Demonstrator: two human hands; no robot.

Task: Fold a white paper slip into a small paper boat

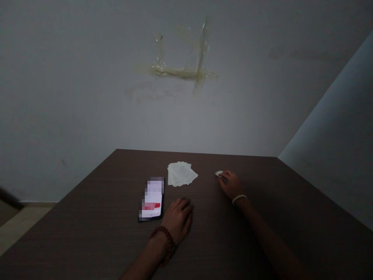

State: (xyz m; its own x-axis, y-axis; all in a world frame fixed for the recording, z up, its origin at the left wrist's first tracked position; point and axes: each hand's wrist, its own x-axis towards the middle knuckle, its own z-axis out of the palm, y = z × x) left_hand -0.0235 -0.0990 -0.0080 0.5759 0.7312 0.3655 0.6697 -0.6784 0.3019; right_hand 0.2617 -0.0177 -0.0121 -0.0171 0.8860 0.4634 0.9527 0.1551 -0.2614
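This is a plain, dimly lit indoor room; whether home or office cannot be told. A dark wood-grain table [87,217] stands pushed into a corner, its far edge against a bare grey wall [87,97] and a second wall [335,136] on the right. Yellowed tape strips [183,72] cling to the far wall. Pale floor [20,227] shows at the near left. A phone [152,199] and fanned paper slips [182,174] lie on the table.

A dim grey wall [87,77] fills the upper frame, with yellowed tape strips [186,72] near top centre. A dark wooden table [87,233] spans the lower half, pale floor [17,229] at lower left, a lighter wall [338,155] at right.
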